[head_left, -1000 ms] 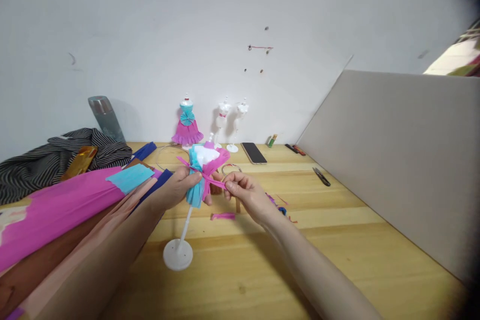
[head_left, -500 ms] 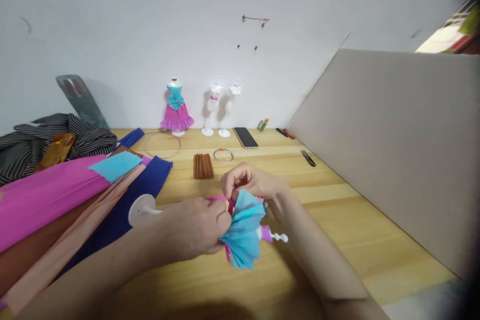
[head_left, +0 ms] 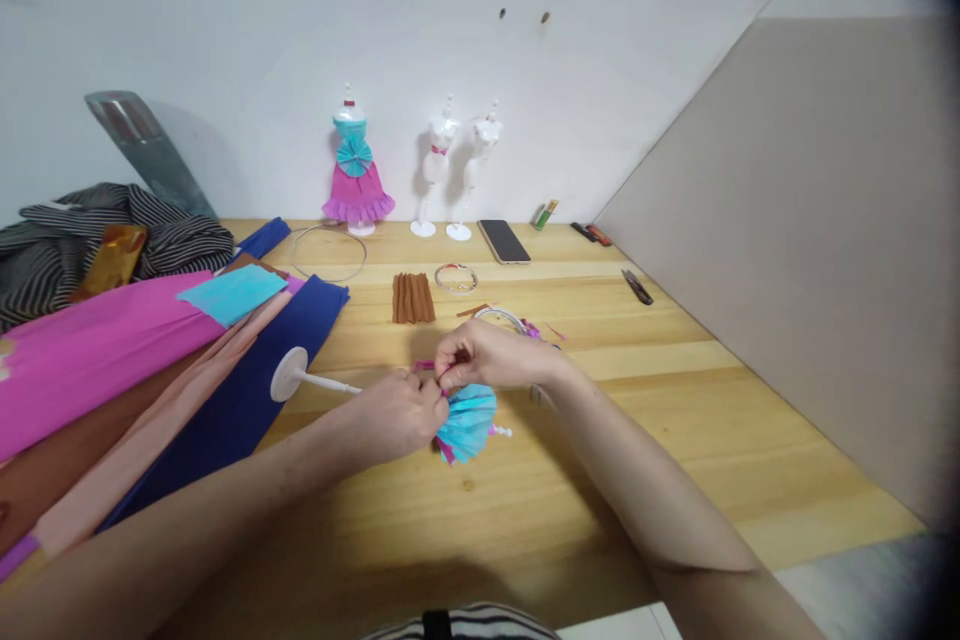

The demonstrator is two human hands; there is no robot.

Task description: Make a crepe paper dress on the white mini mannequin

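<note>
Head view: my left hand (head_left: 394, 412) grips the mannequin (head_left: 330, 383) sideways above the near tabletop (head_left: 712, 460); my right hand (head_left: 491, 353) pinches a pink strip (head_left: 424, 365). Probably light, stiff; hold left of the soft, tearable blue paper (head_left: 472, 420).

matt crinkly ppr ruffle (head_left: 472, 420), smooth plast. stand (head_left: 287, 375), smooth grained wood tbl (head_left: 720, 490), glossy-screened phone (head_left: 504, 242)

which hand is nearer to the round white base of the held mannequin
Left. In view, the left hand is to the right of the round white base, the rod between them; the right hand is farther right, beyond the left.
</note>
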